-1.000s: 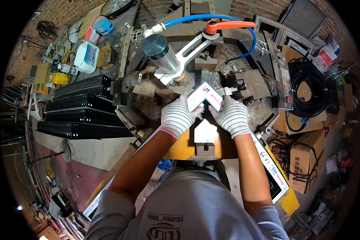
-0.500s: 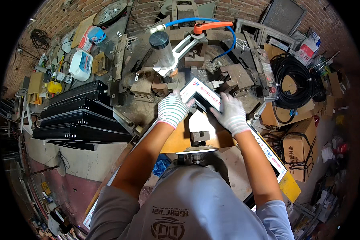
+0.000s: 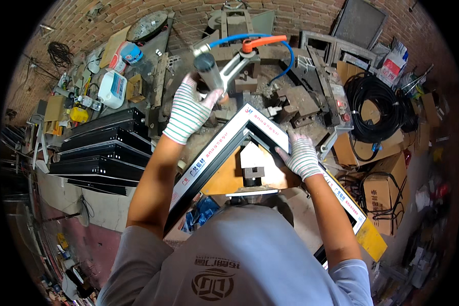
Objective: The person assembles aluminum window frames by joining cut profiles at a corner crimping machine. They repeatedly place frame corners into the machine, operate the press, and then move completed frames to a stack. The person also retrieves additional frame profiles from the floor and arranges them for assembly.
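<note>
My left hand (image 3: 188, 109), in a striped glove, is raised beside a clear cylinder with a dark cap (image 3: 207, 69). Its thumb and fingers close around the cylinder's left side; some fingertips are hidden. The cylinder sits on a pale metal arm (image 3: 234, 69) with an orange lever (image 3: 265, 42). A corner of aluminium frame (image 3: 217, 140), white on top and black along the inner side, points away from me under the arm. My right hand (image 3: 301, 154), gloved alike, grips its right bar, thumb at the inner edge. Inside the corner is a metal block (image 3: 253, 173).
Metal clamp blocks (image 3: 298, 99) stand on the machine bed behind the corner. Black profiles (image 3: 104, 148) are stacked on the left, near a white jug (image 3: 112, 89). A coiled black hose (image 3: 372, 97) and a cardboard box (image 3: 383, 196) lie on the right. A blue hose (image 3: 292, 56) arches overhead.
My left hand has left the frame corner and risen to the clear cylinder. My right hand has slid outward and nearer along the right bar. The lever and its arm have shifted slightly.
</note>
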Tool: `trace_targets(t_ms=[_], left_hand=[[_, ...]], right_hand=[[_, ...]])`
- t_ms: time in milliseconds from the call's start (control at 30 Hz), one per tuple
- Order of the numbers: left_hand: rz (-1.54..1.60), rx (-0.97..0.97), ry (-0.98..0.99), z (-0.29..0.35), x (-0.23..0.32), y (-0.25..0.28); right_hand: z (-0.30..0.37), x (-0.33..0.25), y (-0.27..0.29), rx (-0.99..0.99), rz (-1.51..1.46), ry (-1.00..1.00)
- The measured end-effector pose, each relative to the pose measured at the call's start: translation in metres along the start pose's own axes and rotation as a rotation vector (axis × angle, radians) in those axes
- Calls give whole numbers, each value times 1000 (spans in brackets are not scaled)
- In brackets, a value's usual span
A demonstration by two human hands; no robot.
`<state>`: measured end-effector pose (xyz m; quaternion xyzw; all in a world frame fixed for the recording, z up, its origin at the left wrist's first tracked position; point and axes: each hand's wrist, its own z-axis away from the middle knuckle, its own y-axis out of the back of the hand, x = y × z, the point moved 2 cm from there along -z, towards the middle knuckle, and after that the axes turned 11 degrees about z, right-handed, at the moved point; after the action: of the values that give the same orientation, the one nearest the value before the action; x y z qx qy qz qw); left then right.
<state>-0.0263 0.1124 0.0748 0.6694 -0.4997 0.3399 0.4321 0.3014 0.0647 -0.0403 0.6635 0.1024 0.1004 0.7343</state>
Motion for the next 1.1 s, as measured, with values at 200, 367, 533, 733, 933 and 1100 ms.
trace_targets(t_ms=[200, 367, 533, 733, 933, 1100], left_hand=[[-218, -316, 136, -12, 25, -26], [-52, -243, 174, -6, 21, -45], [77, -232, 218, -5, 25, -57], [-31, 43, 293, 34, 19, -41], [-474, -237, 552, 108, -28, -37], [-653, -462, 849, 109, -57, -36]], right_hand=[[2, 4, 3, 53, -46, 21], [-1, 5, 5, -24, -57, 16], [1, 1, 14, -44, -115, -28], [-6, 6, 18, -210, -183, -54], [-24, 3, 26, -353, -145, 5], [-33, 7, 18, -431, -126, 39]])
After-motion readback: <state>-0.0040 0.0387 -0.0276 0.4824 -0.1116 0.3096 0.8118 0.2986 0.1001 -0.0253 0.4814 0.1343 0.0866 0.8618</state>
